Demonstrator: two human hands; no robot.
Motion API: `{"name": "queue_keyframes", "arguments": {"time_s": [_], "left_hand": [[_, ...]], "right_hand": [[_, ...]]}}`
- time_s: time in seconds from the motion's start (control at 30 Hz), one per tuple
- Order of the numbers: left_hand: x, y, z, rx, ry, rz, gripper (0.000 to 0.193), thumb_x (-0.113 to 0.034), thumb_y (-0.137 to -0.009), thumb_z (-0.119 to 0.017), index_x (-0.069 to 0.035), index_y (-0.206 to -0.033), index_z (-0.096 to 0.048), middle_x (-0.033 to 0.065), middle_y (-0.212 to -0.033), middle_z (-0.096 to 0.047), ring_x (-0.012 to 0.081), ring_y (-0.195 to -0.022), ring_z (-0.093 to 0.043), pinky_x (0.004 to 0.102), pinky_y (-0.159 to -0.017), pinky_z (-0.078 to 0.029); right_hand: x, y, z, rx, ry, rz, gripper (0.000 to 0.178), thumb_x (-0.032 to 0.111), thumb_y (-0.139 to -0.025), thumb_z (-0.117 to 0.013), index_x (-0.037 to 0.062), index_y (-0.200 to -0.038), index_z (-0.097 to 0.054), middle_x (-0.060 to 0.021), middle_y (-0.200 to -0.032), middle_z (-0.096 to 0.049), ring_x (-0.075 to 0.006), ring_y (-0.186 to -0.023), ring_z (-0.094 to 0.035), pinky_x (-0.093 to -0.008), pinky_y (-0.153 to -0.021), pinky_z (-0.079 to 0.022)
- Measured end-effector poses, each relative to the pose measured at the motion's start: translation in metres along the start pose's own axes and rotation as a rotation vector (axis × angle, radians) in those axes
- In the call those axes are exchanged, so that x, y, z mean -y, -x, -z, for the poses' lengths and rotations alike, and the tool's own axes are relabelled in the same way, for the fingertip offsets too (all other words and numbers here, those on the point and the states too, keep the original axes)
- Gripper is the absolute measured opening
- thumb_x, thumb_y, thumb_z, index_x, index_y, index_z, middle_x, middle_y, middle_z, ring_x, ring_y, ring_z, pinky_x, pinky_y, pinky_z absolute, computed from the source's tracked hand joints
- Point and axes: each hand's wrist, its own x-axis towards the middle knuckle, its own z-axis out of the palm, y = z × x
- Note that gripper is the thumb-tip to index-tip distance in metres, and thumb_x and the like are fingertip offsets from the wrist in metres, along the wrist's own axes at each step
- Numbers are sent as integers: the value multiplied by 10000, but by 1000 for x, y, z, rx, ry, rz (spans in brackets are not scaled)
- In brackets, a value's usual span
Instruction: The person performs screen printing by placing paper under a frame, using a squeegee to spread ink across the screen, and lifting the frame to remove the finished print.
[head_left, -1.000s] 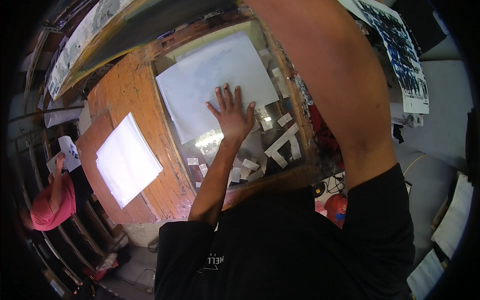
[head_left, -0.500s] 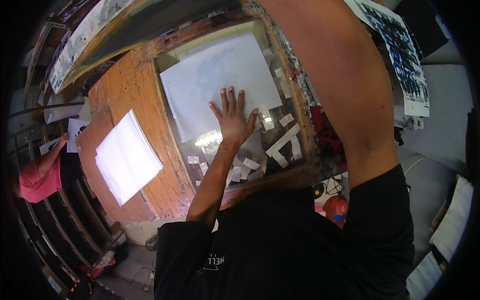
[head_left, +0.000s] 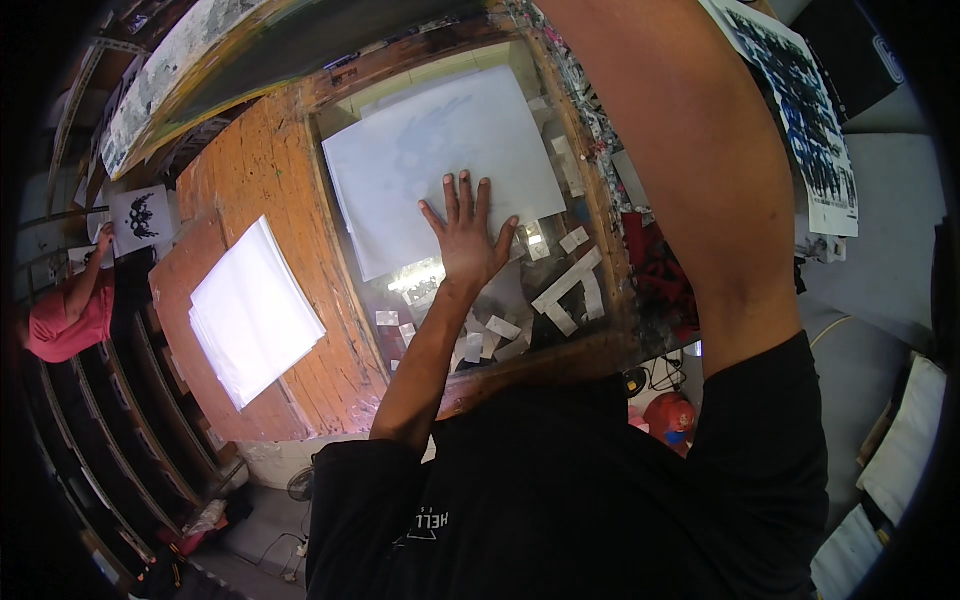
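My left hand (head_left: 470, 240) lies flat with spread fingers on the near part of a pale white sheet (head_left: 430, 130). Other sheet edges peek out from beneath it, and faint greyish marks show on its surface. Under the sheet is a glass panel (head_left: 465, 325) set in a wooden frame, with bits of light tape stuck on it. My right arm reaches up and forward past the top of the picture, so the right hand is out of sight. Over the far left of the table a large framed screen (head_left: 290, 65) stands raised at a slant.
A stack of white sheets (head_left: 255, 310) rests on the wooden table (head_left: 250, 150) to the left. Further left, a person in a pink top (head_left: 75, 325) holds a sheet with a black print (head_left: 140, 218) near racks (head_left: 110, 420). A blue-black printed sheet (head_left: 795, 100) is at upper right.
The person at the left has moved a little farther back, and the printed sheet they hold now shows its front. My left hand stays in place; my right arm shifts slightly right.
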Motion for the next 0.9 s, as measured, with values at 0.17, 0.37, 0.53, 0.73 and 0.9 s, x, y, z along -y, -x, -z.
{"name": "queue_keyframes", "arguments": {"time_s": [0.17,0.37,0.53,0.73,0.9], "left_hand": [[-2,0,1,-15,20,17,743,-530,-968,-579,-46,-1518,-456,237,-1638,-296,402,-1572,-130,740,-1180,4],[-2,2,1,5,10,25,751,-542,-969,-572,-31,-1509,-464,237,-1639,-288,393,-1574,-125,733,-1185,12],[-2,3,2,14,14,22,747,-532,-968,-579,-29,-1508,-463,238,-1640,-285,390,-1573,-133,730,-1187,16],[-3,4,13,-23,138,64,704,-463,-966,-614,-33,-1503,-466,242,-1633,-297,392,-1570,-146,722,-1190,9],[-15,1,93,-162,603,174,675,-375,-985,-644,-15,-1519,-441,225,-1632,-319,383,-1554,-221,641,-1226,-57]], "right_hand": [[-3,-1,-2,-11,-6,10,252,45,-866,-686,-96,-1072,-717,-247,-1047,-725,-299,-912,-726,-379,-785,-604],[-4,-7,-6,1,10,6,252,44,-874,-681,-95,-1083,-703,-231,-1043,-718,-291,-870,-713,-374,-753,-603],[4,-10,-11,-16,45,-78,249,37,-864,-677,-94,-1073,-716,-234,-1012,-720,-290,-866,-711,-379,-756,-602],[-13,-18,-10,-49,8,239,272,19,-838,-674,-24,-1100,-738,-238,-1036,-724,-341,-902,-720,-429,-805,-592],[-22,12,-39,-307,-248,282,291,30,-850,-695,-26,-1135,-702,-239,-1021,-720,-392,-983,-704,-471,-899,-548]]}}
